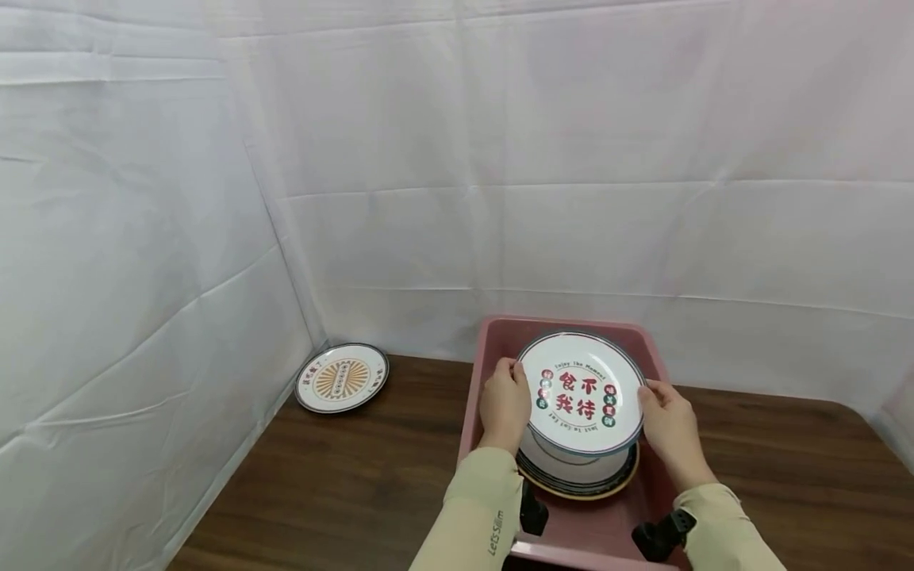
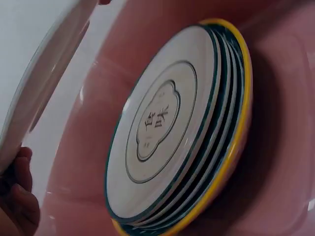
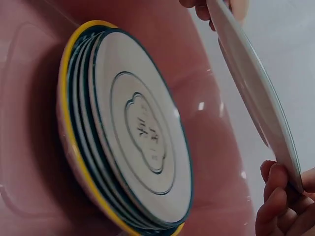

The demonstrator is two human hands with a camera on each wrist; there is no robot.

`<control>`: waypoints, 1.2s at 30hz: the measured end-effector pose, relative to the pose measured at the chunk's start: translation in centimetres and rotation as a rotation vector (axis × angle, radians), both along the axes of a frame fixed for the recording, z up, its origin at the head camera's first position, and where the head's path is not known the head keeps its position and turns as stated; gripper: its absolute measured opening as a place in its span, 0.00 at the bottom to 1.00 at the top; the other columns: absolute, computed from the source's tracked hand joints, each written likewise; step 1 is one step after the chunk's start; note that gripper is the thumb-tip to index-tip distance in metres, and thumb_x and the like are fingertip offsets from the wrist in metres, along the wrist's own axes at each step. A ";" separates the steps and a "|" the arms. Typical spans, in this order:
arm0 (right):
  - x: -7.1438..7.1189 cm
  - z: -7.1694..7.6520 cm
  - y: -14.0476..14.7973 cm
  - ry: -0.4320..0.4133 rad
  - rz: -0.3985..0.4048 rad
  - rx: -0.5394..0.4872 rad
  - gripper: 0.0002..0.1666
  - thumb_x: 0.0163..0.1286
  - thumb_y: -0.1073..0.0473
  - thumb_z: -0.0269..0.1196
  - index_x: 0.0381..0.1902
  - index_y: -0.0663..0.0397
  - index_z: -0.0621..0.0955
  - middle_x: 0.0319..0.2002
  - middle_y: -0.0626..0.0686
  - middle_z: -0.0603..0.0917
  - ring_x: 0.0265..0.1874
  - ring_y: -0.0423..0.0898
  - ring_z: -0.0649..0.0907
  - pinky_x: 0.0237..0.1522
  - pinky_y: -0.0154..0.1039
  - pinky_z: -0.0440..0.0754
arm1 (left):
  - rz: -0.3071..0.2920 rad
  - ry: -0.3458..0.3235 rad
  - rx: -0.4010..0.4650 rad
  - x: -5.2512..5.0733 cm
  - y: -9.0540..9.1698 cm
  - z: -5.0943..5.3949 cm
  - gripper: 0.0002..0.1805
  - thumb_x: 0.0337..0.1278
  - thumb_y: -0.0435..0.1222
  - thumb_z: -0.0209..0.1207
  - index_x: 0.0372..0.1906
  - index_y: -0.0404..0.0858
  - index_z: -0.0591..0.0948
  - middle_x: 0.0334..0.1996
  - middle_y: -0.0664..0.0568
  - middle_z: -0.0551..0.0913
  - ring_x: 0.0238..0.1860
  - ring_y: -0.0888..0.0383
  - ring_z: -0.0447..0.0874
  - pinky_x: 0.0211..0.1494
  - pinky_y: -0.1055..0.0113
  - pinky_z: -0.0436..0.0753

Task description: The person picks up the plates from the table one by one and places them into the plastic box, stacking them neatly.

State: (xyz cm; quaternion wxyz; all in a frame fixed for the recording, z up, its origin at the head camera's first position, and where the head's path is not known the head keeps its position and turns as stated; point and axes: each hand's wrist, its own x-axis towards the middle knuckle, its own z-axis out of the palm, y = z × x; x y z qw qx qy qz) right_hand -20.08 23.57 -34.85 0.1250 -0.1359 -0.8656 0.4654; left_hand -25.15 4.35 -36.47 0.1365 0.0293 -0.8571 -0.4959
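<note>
Both hands hold a round white plate (image 1: 581, 392) with red and green lettering above a pink plastic tub. My left hand (image 1: 505, 403) pinches its left edge, and my right hand (image 1: 671, 428) pinches the right edge. In the wrist views, fingers (image 3: 275, 191) curl under the rim of the raised plate (image 2: 42, 78). Beneath it, inside the tub (image 1: 493, 333), sits a stack of plates (image 2: 157, 123). The top one is white with a dark green rim and printed characters; a yellow-rimmed dish (image 2: 241, 128) lies at the bottom of the stack.
Another white plate (image 1: 343, 378) with an orange sunburst print lies at the back left of the dark wooden table (image 1: 343, 476). White sheeting (image 1: 400, 198) hangs behind and along the left side. The tub's walls stand around the stack.
</note>
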 end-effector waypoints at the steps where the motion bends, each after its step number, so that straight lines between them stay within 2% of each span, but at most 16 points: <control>1: -0.1 -0.2 0.0 -0.014 0.013 -0.003 0.26 0.75 0.54 0.41 0.61 0.70 0.65 0.39 0.66 0.74 0.21 0.43 0.75 0.21 0.36 0.76 | 0.005 -0.015 -0.028 -0.1 0.1 -0.2 0.13 0.69 0.41 0.47 0.45 0.39 0.77 0.29 0.51 0.80 0.30 0.56 0.79 0.36 0.59 0.77; 4: -0.6 -0.8 0.0 -0.054 0.046 0.034 0.26 0.75 0.55 0.40 0.61 0.71 0.64 0.39 0.66 0.73 0.20 0.46 0.74 0.21 0.38 0.77 | 0.003 -0.078 -0.116 -0.4 0.4 -0.6 0.13 0.68 0.41 0.47 0.49 0.37 0.75 0.31 0.47 0.80 0.34 0.52 0.80 0.37 0.56 0.78; 7: -1.1 -1.3 0.2 -0.091 0.073 0.125 0.26 0.75 0.56 0.39 0.61 0.72 0.63 0.40 0.68 0.73 0.19 0.46 0.74 0.21 0.38 0.77 | -0.017 -0.144 -0.168 -0.5 0.7 -1.0 0.15 0.65 0.38 0.51 0.52 0.34 0.72 0.31 0.45 0.79 0.33 0.51 0.80 0.37 0.56 0.78; 11: -1.4 -1.6 0.1 -0.146 0.090 0.286 0.24 0.74 0.59 0.39 0.59 0.73 0.64 0.38 0.70 0.75 0.19 0.49 0.76 0.21 0.40 0.76 | -0.035 -0.166 -0.218 -0.5 1.0 -1.6 0.24 0.55 0.35 0.60 0.56 0.30 0.69 0.38 0.42 0.79 0.38 0.49 0.80 0.42 0.56 0.79; 14: -1.6 -1.8 0.0 -0.170 0.097 0.410 0.24 0.73 0.61 0.40 0.58 0.76 0.65 0.43 0.74 0.75 0.31 0.59 0.80 0.34 0.49 0.79 | -0.049 -0.162 -0.297 -0.4 1.1 -2.0 0.29 0.51 0.36 0.63 0.57 0.28 0.69 0.43 0.40 0.75 0.39 0.49 0.79 0.43 0.58 0.80; 16: -1.7 -2.0 0.0 -0.174 0.106 0.480 0.24 0.72 0.62 0.41 0.57 0.79 0.65 0.48 0.76 0.73 0.41 0.65 0.78 0.43 0.55 0.76 | -0.057 -0.160 -0.347 -0.3 1.1 -2.2 0.28 0.50 0.36 0.64 0.55 0.27 0.71 0.42 0.40 0.72 0.35 0.50 0.78 0.40 0.59 0.80; 18: -1.8 -2.3 0.1 -0.175 0.120 0.540 0.23 0.71 0.64 0.42 0.54 0.81 0.67 0.48 0.77 0.73 0.47 0.68 0.75 0.48 0.59 0.71 | -0.063 -0.160 -0.390 -0.1 1.1 -2.3 0.24 0.50 0.36 0.64 0.50 0.27 0.74 0.38 0.41 0.71 0.33 0.51 0.77 0.37 0.60 0.80; 23: -1.9 -2.6 0.3 -0.195 0.146 0.624 0.18 0.67 0.67 0.45 0.43 0.81 0.73 0.35 0.72 0.76 0.36 0.63 0.78 0.41 0.57 0.75 | -0.075 -0.179 -0.474 0.1 1.2 -2.6 0.21 0.48 0.38 0.66 0.43 0.26 0.79 0.34 0.42 0.71 0.34 0.51 0.75 0.37 0.60 0.79; 27: -2.1 -2.8 0.3 -0.252 0.154 0.634 0.15 0.65 0.67 0.48 0.39 0.80 0.74 0.30 0.67 0.76 0.27 0.55 0.77 0.34 0.53 0.76 | -0.083 -0.199 -0.543 0.1 1.2 -2.6 0.23 0.47 0.40 0.66 0.45 0.27 0.79 0.35 0.42 0.71 0.35 0.51 0.75 0.36 0.60 0.80; 30: -2.3 -3.0 0.3 -0.285 0.152 0.644 0.14 0.62 0.68 0.50 0.37 0.79 0.75 0.28 0.65 0.77 0.26 0.54 0.76 0.33 0.51 0.76 | -0.088 -0.203 -0.602 0.1 1.2 -2.8 0.24 0.48 0.41 0.66 0.46 0.28 0.78 0.36 0.42 0.71 0.35 0.51 0.74 0.35 0.60 0.80; 36: -2.2 -3.3 0.2 -0.291 0.179 0.653 0.11 0.61 0.69 0.52 0.33 0.77 0.76 0.26 0.63 0.77 0.24 0.52 0.76 0.31 0.50 0.76 | -0.075 -0.177 -0.672 0.0 1.3 -3.4 0.21 0.51 0.40 0.63 0.45 0.29 0.79 0.35 0.42 0.72 0.35 0.52 0.73 0.34 0.61 0.80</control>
